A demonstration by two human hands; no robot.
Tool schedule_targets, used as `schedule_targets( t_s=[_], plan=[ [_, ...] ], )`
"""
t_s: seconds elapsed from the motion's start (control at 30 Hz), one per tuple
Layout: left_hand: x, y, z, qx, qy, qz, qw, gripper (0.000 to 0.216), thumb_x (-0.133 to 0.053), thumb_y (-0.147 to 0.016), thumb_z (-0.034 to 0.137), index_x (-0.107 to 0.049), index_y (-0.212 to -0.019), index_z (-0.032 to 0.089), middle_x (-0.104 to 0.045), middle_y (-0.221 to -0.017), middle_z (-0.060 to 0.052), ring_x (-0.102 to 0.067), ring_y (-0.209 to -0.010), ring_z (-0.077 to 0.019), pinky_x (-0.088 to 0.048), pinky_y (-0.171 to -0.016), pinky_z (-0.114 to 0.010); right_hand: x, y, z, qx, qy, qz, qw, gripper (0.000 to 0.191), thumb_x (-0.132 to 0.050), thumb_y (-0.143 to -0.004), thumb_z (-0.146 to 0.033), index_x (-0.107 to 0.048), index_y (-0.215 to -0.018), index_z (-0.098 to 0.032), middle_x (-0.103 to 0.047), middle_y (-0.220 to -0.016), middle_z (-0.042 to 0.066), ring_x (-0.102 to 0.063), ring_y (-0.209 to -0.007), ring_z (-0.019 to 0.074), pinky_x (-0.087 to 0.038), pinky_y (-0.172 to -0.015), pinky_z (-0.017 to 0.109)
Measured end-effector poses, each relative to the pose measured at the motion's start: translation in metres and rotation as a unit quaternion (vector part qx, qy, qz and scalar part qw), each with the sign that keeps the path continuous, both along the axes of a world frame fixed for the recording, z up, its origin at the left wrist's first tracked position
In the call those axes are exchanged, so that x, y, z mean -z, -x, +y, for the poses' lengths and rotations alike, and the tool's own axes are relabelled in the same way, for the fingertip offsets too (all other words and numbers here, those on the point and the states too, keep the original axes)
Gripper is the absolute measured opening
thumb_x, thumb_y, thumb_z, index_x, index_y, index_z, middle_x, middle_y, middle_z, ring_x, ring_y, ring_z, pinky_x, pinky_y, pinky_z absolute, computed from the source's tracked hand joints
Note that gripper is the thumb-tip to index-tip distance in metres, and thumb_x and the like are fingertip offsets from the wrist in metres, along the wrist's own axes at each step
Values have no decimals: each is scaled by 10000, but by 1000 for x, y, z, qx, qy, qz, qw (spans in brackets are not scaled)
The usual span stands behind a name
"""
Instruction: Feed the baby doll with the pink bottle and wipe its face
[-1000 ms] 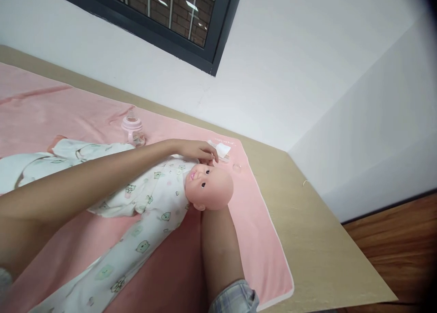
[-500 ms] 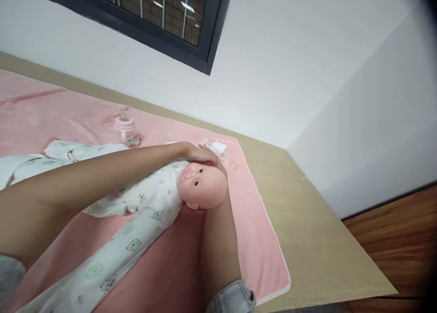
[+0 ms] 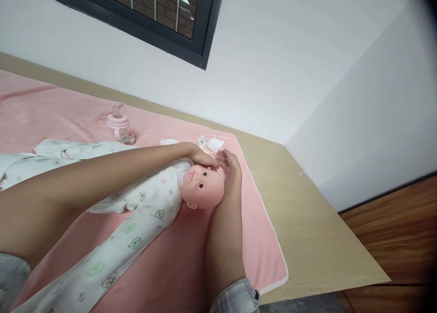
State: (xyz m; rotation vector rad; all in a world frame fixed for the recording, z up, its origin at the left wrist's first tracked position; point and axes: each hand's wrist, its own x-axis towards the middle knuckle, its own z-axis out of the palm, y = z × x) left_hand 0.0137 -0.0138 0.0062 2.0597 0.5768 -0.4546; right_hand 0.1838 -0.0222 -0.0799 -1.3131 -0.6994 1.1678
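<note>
A bald baby doll (image 3: 205,192) lies on its back on a pink blanket, dressed in a white sleepsuit (image 3: 160,187) with green animal prints. My left arm reaches across the doll's body. Its hand, my left hand (image 3: 202,158), rests along the far side of the doll's head with fingers extended. Around the crown curves my right hand (image 3: 232,163), its wrist close against the head. The right fingers are apart and slightly bent, near the left fingertips. Neither hand shows a grip on anything. A clear packet with a white label (image 3: 215,144) lies just beyond the fingers.
A baby bottle (image 3: 121,127) with a pink collar and handles stands on the pink blanket (image 3: 261,240) beyond the doll. The wooden tabletop (image 3: 300,231) extends past the blanket to the right. A white wall (image 3: 252,76) and a dark window frame (image 3: 201,53) rise behind.
My right hand has come out from behind the doll's head and moved right, so its fingers now show. The left hand stays at the head's far side. The view has shifted slightly.
</note>
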Motion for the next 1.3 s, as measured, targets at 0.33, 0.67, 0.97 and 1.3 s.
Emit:
schedule_targets(
  t_s=[0.33,0.67,0.97,1.3],
  plan=[
    [-36,23,-5,-3,-232,-38,972,504,-374,-902,457,-617,-1266,208,-683,-1122,-103,-641,-892,-235,-459,-846,-322,-3,-1,-3,1,-12,-2,1000,156,-582,-857,-291,-642,-915,-159,-699,-928,66,-674,-798,146,-605,-738,288],
    [-50,85,-46,-173,-335,-179,909,482,-357,-947,509,-676,-1113,188,-702,-1056,-58,-640,-911,-231,-430,-794,-290,5,5,-2,-40,-57,65,995,165,-640,-822,-312,-693,-898,-175,-671,-1138,64,-667,-891,147,-607,-809,299],
    [-35,115,-42,-227,-329,-274,874,438,-431,-941,552,-687,-1082,225,-690,-1101,-15,-623,-985,-228,-443,-799,-277,-41,3,-19,-77,-194,23,978,225,-807,-665,-353,-718,-739,-160,-714,-844,26,-674,-848,139,-547,-908,279],
    [-39,130,-34,-160,-195,-327,911,517,-493,-914,473,-508,-1343,186,-527,-1363,-89,-490,-1224,-250,-404,-984,-289,-122,52,-67,-273,-292,-172,901,342,-743,-736,-469,-660,-590,-171,-578,-641,-8,-522,-612,73,-448,-597,191]
  ],
)
